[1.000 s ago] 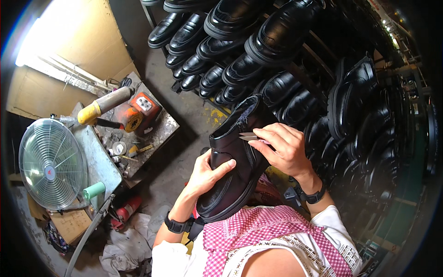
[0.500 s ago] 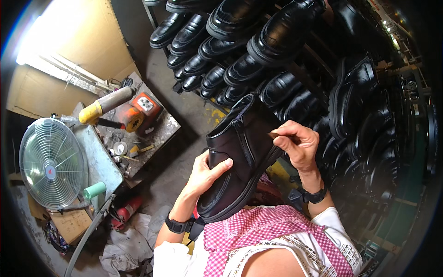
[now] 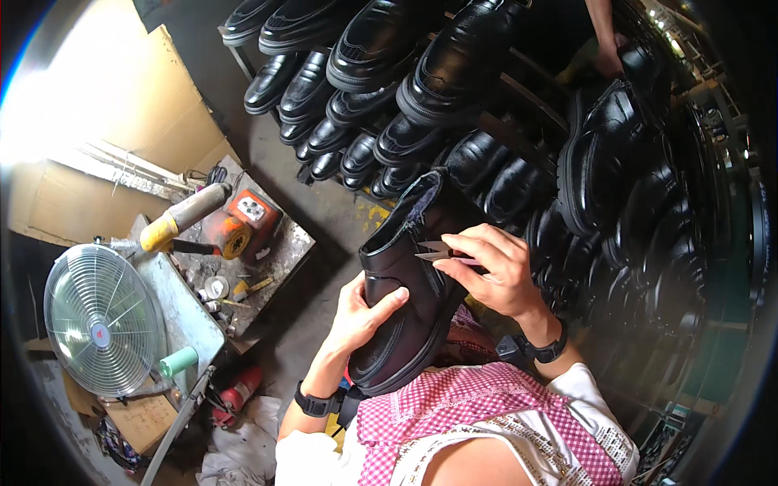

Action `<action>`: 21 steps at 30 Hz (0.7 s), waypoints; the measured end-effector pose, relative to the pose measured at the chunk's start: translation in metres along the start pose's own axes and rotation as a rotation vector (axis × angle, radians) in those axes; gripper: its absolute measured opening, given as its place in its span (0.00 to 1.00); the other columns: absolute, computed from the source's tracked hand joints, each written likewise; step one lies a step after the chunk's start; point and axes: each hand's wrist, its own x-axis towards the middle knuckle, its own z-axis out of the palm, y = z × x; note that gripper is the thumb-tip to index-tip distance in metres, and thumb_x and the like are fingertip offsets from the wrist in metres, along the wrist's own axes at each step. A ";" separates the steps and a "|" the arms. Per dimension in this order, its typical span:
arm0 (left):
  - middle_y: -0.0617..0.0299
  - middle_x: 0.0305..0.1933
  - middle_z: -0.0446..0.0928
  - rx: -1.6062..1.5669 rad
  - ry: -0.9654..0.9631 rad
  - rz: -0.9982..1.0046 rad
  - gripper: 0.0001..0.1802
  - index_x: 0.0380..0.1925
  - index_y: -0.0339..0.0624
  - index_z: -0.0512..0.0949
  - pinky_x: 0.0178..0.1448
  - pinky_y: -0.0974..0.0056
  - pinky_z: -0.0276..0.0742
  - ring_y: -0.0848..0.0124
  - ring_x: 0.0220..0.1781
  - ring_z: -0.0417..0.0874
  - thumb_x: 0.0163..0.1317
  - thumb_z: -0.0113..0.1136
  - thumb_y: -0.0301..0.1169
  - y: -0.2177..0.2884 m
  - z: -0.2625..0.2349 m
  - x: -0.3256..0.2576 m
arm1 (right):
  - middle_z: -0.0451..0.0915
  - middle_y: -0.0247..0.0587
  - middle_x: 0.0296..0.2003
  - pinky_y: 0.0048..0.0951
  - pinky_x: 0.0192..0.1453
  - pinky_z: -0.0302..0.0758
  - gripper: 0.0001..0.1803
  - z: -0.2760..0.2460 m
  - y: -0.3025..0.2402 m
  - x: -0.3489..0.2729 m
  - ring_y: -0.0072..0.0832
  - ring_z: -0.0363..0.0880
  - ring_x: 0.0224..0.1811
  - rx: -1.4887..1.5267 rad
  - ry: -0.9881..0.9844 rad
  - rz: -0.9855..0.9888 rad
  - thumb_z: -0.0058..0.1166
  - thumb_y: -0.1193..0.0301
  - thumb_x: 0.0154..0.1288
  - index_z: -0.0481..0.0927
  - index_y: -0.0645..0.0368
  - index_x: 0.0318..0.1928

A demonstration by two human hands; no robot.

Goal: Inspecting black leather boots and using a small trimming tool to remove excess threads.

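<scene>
A black ankle boot (image 3: pixel 405 300) rests on my lap, toe toward me, shaft pointing up at the racks. My left hand (image 3: pixel 361 312) wraps around its vamp, thumb across the top. My right hand (image 3: pixel 494 267) pinches small metal thread snips (image 3: pixel 433 251), their open blades touching the boot's upper side near the shaft. Both wrists carry black bands.
Racks of finished black shoes (image 3: pixel 389 81) fill the space ahead and to the right. Another person's hand (image 3: pixel 606 57) reaches a shoe at the top. On the left stand a fan (image 3: pixel 101 320), a cluttered workbench (image 3: pixel 267 251) with an orange tool, and cardboard (image 3: pixel 89 138).
My right hand drew back from the boot half a second ago, then returned with the snips against its side. The boot tilted slightly; my left hand kept its hold.
</scene>
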 end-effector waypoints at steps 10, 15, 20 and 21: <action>0.61 0.39 0.77 0.031 -0.009 -0.016 0.23 0.44 0.34 0.72 0.46 0.69 0.74 0.76 0.39 0.76 0.52 0.65 0.34 -0.001 0.002 -0.002 | 0.76 0.39 0.24 0.25 0.25 0.72 0.11 0.007 0.012 -0.003 0.29 0.76 0.22 0.121 -0.017 -0.068 0.65 0.74 0.46 0.79 0.62 0.31; 0.61 0.40 0.77 -0.035 -0.003 -0.078 0.23 0.44 0.35 0.73 0.46 0.68 0.74 0.76 0.40 0.76 0.52 0.65 0.36 -0.007 -0.002 -0.001 | 0.77 0.36 0.25 0.16 0.26 0.68 0.09 -0.001 0.012 -0.005 0.15 0.73 0.24 0.403 0.111 0.249 0.64 0.75 0.50 0.79 0.65 0.32; 0.60 0.40 0.77 0.007 0.007 -0.058 0.23 0.44 0.34 0.72 0.47 0.68 0.74 0.75 0.40 0.76 0.52 0.66 0.36 -0.005 0.000 0.000 | 0.76 0.37 0.26 0.23 0.25 0.72 0.11 0.004 0.009 0.003 0.27 0.76 0.23 -0.048 0.087 0.010 0.64 0.75 0.47 0.79 0.62 0.33; 0.60 0.40 0.77 0.009 0.005 -0.051 0.23 0.45 0.34 0.72 0.47 0.68 0.74 0.75 0.40 0.76 0.52 0.66 0.36 -0.005 0.000 0.000 | 0.76 0.37 0.26 0.23 0.25 0.72 0.11 0.005 0.009 0.004 0.27 0.76 0.23 -0.047 0.086 0.009 0.64 0.75 0.47 0.79 0.62 0.33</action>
